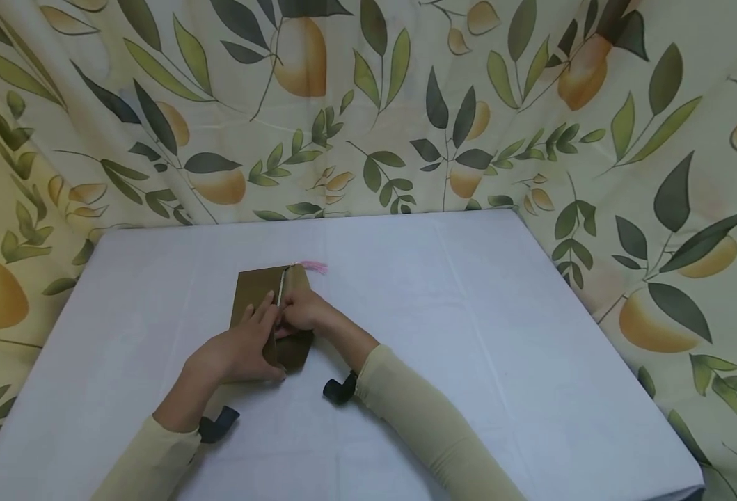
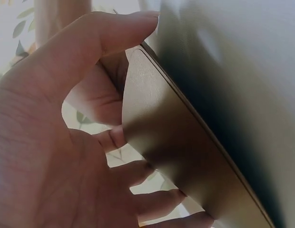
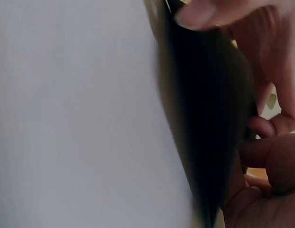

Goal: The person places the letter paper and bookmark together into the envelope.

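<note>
A gold-brown notebook-like folder (image 1: 258,289) with a pink tassel (image 1: 314,266) lies left of the table's middle. Its right side tapers at the corners, and a pale line runs down beside it. My left hand (image 1: 233,351) lies over the lower part, its fingers spread across the cover and its thumb at the near edge. Close up in the left wrist view, that thumb hooks a corner of a raised gold flap (image 2: 162,114). My right hand (image 1: 302,312) grips the right side with curled fingers. Dark shade covers the folder's surface (image 3: 209,104) in the right wrist view.
A white cloth covers the table (image 1: 468,334). Behind it and along both sides hangs a curtain (image 1: 368,125) printed with leaves and fruit. A black wrist strap piece (image 1: 219,424) hangs under the left forearm, another strap piece (image 1: 339,390) under the right.
</note>
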### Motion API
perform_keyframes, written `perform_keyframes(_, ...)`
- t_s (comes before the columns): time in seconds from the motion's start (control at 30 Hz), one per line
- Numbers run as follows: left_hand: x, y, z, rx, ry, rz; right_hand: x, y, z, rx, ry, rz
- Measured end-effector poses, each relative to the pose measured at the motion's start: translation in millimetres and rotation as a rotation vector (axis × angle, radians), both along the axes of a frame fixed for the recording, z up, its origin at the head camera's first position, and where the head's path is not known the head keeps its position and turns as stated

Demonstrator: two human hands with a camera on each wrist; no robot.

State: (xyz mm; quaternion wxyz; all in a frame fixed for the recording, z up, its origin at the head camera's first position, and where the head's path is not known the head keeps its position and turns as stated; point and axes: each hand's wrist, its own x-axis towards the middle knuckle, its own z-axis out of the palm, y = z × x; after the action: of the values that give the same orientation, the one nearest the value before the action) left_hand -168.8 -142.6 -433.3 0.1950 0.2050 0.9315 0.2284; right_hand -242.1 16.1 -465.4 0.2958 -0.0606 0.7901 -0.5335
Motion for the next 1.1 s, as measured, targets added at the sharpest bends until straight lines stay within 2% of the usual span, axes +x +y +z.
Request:
perform_keyframes(0.17,1.3,-1,3.0,0.002,0.002,-0.011,0.2,-3,-1.4,-0.023,0.008,0.001)
perform_keyframes(0.43,2.4,-2,3.2,-0.01,0.01,-0.01,-0.4,-1,1.7,-0.063,0.035,0.088)
perform_keyframes(0.5,2.1,-2,2.6,-0.013,0.013,-0.009,-1.3,1,3.1,-0.014,0.081,0.112)
perform_keyframes(0.67,1.3,-1,1.6,-0.019,0.0,-0.008,-10.2,14,8.3,0.232,0.285,0.152)
perform_keyframes(0.77,1.5,0,3.4,-0.015,0.0,-0.008,-21.8,22,11.7,0.272,0.389,0.112)
perform_keyframes(0.9,2.0,0,5.6,-0.004,-0.001,-0.005,-39.2,32,14.0,0.304,0.518,-0.02)
perform_keyframes(1.0,2.7,0,5.1,0.004,-0.005,-0.006,-50.0,37,13.2,0.338,0.592,-0.109)
perform_keyframes(1.1,3.2,0,4.0,0.007,-0.002,-0.007,-58.3,40,11.8,0.378,0.646,-0.161)
